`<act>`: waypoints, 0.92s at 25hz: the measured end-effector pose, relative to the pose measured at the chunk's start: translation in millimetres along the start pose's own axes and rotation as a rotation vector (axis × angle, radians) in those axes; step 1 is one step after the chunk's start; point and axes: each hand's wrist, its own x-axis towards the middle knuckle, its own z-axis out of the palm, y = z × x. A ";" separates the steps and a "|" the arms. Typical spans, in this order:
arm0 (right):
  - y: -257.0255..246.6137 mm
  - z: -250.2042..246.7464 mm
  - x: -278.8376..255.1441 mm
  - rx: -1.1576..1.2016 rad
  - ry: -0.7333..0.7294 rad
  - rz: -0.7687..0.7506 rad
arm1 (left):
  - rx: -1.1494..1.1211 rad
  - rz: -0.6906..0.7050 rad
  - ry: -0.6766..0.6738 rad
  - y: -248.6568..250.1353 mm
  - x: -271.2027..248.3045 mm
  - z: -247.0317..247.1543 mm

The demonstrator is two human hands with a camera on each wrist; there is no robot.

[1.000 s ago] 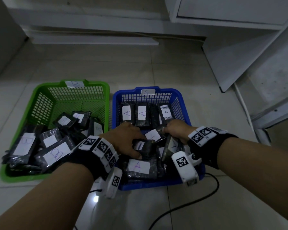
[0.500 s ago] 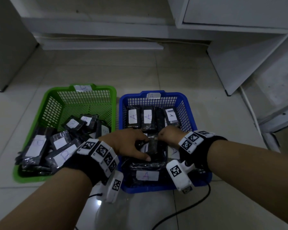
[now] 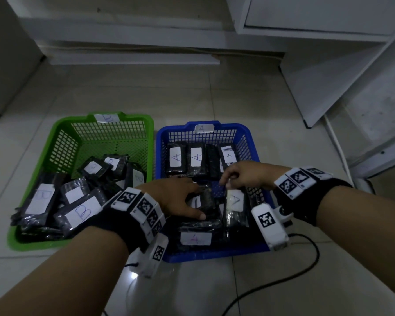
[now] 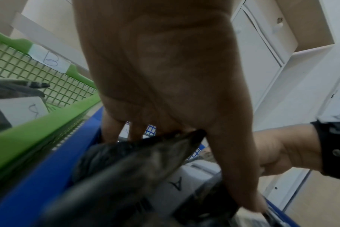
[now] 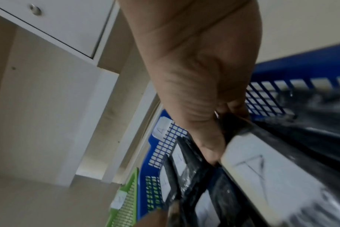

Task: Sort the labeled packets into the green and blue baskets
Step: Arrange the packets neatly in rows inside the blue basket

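A green basket [image 3: 105, 124] tagged B holds several black packets with B labels [image 3: 80, 210]. To its right, a blue basket [image 3: 214, 252] tagged A holds black packets with A labels [image 3: 176, 157]. My left hand [image 3: 194, 201] reaches into the middle of the blue basket and grips a black packet [image 3: 208, 198] between thumb and fingers; its label is hidden. The left wrist view shows that packet [image 4: 138, 161] under my palm. My right hand [image 3: 228, 182] pinches the top edge of an A-labelled packet [image 3: 235, 201] standing on edge at the right side, also seen in the right wrist view [image 5: 262, 169].
Both baskets stand side by side on a pale tiled floor. A black cable [image 3: 283, 277] runs across the floor in front of the blue basket. White cabinets [image 3: 328, 17] and a leaning white panel [image 3: 324, 87] stand behind and to the right.
My right hand has moved right and back, bringing an A-labelled packet up on edge. My left hand stays on the dark packet in the middle of the blue basket.
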 end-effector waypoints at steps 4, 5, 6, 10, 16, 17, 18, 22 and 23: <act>1.8 -0.2 4.9 0.458 0.348 0.057 | -0.036 0.051 0.071 -0.1 -12.1 -2.3; -2.0 2.7 6.0 0.557 0.409 0.087 | -0.035 0.061 0.092 -0.1 -15.4 -2.1; -7.1 8.6 6.9 0.632 0.432 0.122 | -0.034 0.071 0.112 0.6 -18.6 -1.5; -25.9 46.1 18.2 0.847 0.319 0.242 | -0.055 0.095 0.165 -0.3 -25.2 1.8; -27.7 58.9 39.6 0.232 0.248 0.282 | -0.028 0.052 0.167 -8.4 -24.9 7.8; -26.8 58.5 42.6 0.252 0.212 0.280 | -0.014 0.048 0.165 -8.4 -24.8 7.6; -26.9 57.1 42.6 0.278 0.183 0.280 | 0.006 0.044 0.159 -7.4 -24.9 6.5; -30.2 48.1 27.5 0.132 0.137 0.162 | 0.015 -0.008 0.162 -6.7 -21.7 4.1; -32.5 47.2 21.9 0.076 0.197 0.130 | 0.015 -0.012 0.176 -5.6 -19.4 3.3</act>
